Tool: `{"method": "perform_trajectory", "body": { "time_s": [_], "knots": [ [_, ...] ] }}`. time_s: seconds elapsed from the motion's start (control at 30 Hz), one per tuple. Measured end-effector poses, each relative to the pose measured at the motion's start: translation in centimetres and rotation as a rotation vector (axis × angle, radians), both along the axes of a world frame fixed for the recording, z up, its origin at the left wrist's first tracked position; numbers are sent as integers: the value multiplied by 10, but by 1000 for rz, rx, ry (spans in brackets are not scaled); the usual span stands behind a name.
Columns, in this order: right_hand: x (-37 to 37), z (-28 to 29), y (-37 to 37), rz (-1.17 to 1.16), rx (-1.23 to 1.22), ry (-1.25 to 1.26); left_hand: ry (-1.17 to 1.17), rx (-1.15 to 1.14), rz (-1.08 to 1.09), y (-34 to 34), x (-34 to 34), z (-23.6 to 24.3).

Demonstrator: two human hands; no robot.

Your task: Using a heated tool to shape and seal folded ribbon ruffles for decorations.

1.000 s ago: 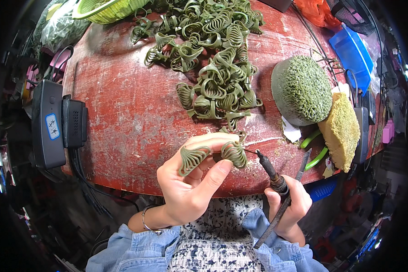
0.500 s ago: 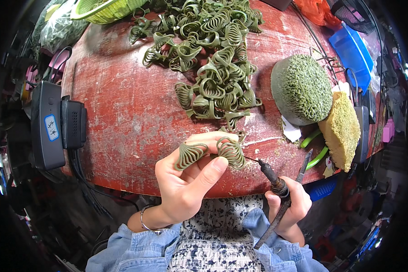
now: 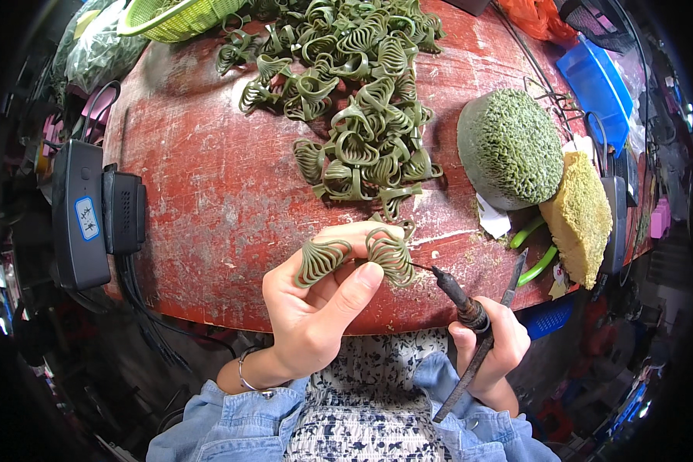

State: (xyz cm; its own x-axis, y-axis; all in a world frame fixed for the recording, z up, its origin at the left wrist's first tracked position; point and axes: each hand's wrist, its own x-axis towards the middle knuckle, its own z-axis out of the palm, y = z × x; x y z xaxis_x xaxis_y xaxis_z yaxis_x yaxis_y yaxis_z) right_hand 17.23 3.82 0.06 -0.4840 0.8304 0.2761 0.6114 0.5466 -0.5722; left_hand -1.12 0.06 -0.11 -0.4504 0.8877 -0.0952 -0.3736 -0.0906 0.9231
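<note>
My left hand (image 3: 312,312) pinches a green ribbed piece (image 3: 391,258) between thumb and fingers, just above the near table edge. Its two fan-shaped lobes flare to either side of the fingers. My right hand (image 3: 504,343) is closed round a dark pen-shaped tool (image 3: 454,291) with a thin needle tip. That tip meets the right lobe's edge, or lies very close to it; I cannot tell which. A long flat metal strip, like a file (image 3: 476,368), is also held in the right hand and slants across it.
A heap of similar green ribbed pieces (image 3: 362,115) covers the table's far middle. To the right stand a round green textured block (image 3: 512,150), a yellow sponge-like block (image 3: 581,219), green-handled tool (image 3: 537,266) and blue tray (image 3: 600,96). Black devices (image 3: 81,215) sit left; a green basket (image 3: 181,19) is far left.
The needle tool has shifted slightly left and up against the ribbed piece. My left hand keeps its grip, nearly still. The whole view has slid a little.
</note>
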Motion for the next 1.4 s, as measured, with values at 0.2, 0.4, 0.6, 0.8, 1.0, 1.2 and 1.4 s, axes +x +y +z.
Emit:
{"method": "perform_trajectory", "body": {
  "time_s": [0.2,0.4,0.6,0.8,1.0,1.2,1.4],
  "knots": [
    [-2,3,1,8,-33,-12,-3,6,5,0,1,0],
    [-3,1,0,-19,-17,-2,-24,-12,12,0,1,2],
    [1,-2,-2,-46,-49,50,-42,-37,-14,0,-2,3],
    [3,-4,-4,-62,-58,59,-65,-31,-60,-1,-5,2],
    [4,-4,-5,-67,-77,63,-13,28,-57,-1,-3,-1],
    [5,-6,-5,-70,-78,73,-43,4,-57,0,-2,1],
    [3,-4,-4,-57,-66,70,-41,35,-54,2,-2,0]
  ]
}}
